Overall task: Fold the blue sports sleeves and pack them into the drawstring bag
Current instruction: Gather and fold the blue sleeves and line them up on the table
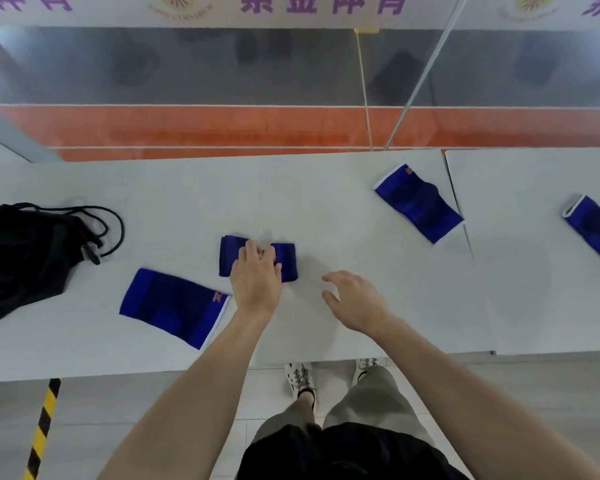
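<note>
White table [326, 202], taken as the reference surface, carries four blue sports sleeves and one bag. Folded sleeve [227, 256], at the table's middle: partly hidden under the left hand [256, 277], which lies palm down on it with fingers together and curled over the fabric; only the two ends of the bundle show, and the number of layers cannot be made out. Right hand [355, 299], just right of the folded sleeve: hovers over bare tabletop, fingers loosely spread, holding nothing. Flat sleeve [174, 306], nearer the table's front edge and left of the folded one: white trim on its right end and a small red mark near that trim, too blurred to read. Third sleeve [418, 202], toward the table's back right, lying at an angle across the seam between two tabletop panels: white trim at both ends, a small orange-red mark at the far end, unreadable. Fourth sleeve [594, 230], at the table's far right: cut off by the frame edge, one white-trimmed end visible. Black drawstring bag [21, 261], at the table's left end: cut off by the frame, cord looped loosely beside it, opening not discernible. Banner [291, 8] beyond the table: large purple characters, tops cropped, with round emblems whose small lettering is illegible.
</note>
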`<state>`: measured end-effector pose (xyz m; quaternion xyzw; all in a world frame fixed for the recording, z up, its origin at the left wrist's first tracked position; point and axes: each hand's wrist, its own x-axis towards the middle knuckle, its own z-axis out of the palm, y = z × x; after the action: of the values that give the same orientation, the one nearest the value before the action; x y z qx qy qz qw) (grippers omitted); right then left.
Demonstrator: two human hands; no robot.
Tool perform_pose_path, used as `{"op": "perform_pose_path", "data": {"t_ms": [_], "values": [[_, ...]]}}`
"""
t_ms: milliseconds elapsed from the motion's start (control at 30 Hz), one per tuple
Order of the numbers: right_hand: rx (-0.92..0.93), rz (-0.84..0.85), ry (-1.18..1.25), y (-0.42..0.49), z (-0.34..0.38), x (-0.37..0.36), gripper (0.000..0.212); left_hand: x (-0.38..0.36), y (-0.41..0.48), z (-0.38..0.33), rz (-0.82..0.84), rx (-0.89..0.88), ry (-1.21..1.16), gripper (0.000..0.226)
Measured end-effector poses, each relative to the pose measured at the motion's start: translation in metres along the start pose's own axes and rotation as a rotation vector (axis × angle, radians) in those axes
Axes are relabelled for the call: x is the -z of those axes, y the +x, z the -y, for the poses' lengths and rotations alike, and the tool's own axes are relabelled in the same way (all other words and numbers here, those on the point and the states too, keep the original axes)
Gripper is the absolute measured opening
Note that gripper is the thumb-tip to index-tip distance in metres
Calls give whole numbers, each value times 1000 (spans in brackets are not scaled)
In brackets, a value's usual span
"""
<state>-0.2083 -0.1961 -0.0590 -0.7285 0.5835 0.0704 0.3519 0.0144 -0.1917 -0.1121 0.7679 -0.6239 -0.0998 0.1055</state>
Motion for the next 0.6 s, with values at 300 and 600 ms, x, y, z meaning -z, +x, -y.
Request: {"op": "perform_pose_path", "data": {"t_ms": [300,600], "values": [[29,18,-307,2,-7,10,39,1,2,22,128,-344,198,36],[-38,13,-321,-17,-22,25,40,14,15,17,245,-339,322,34]]}}
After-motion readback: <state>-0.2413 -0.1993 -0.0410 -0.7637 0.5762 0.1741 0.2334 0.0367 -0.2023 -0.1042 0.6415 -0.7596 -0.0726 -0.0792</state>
